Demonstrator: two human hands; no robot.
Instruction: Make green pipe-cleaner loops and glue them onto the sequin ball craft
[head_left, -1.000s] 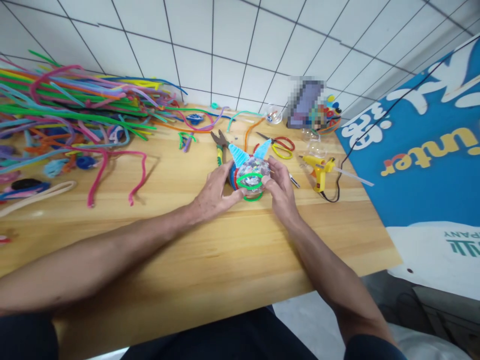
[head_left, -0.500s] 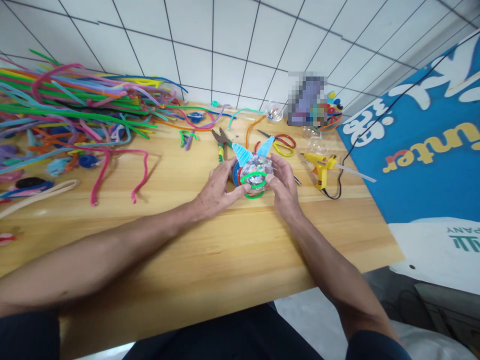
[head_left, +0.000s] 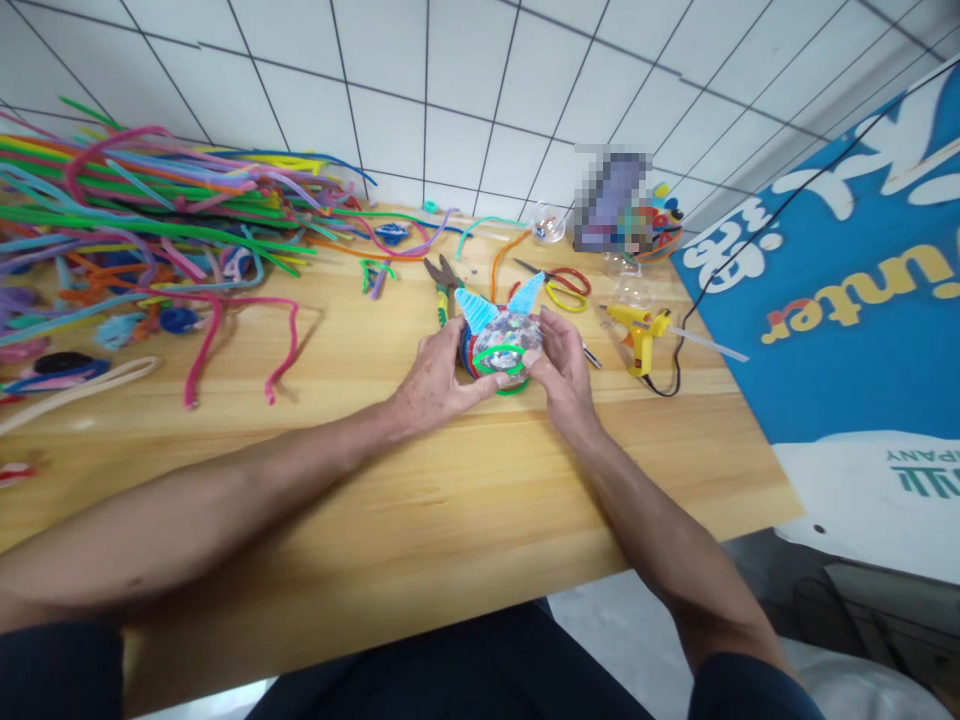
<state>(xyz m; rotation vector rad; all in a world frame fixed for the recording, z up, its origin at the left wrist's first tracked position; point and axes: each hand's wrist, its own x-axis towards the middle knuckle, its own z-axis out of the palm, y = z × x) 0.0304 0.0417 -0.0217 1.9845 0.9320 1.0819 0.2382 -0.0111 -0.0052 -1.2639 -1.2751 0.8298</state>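
Between my hands is a round, shiny clear ball ornament (head_left: 504, 332) with two light blue pipe-cleaner ears on top. A green pipe-cleaner loop (head_left: 491, 352) lies across its front, and red and blue bands wrap its left side. My left hand (head_left: 442, 375) grips the ball from the left, thumb against the lower front by the green loop. From the right, my right hand (head_left: 562, 370) closes on it, its thumb pressed at the loop's right end. My other fingers are partly hidden behind the ball.
Pliers (head_left: 444, 285) lie just behind my left hand, and scissors (head_left: 566, 288) behind the ball. A yellow glue gun (head_left: 641, 335) with a black cord lies to the right. Many coloured pipe cleaners (head_left: 150, 200) are heaped at left. Clear plastic domes (head_left: 547, 222) stand near the tiled wall.
The ball has shifted slightly left and tilted a little, its ears leaning more to the left. Both hands keep their hold on it, with the right thumb moved slightly left.
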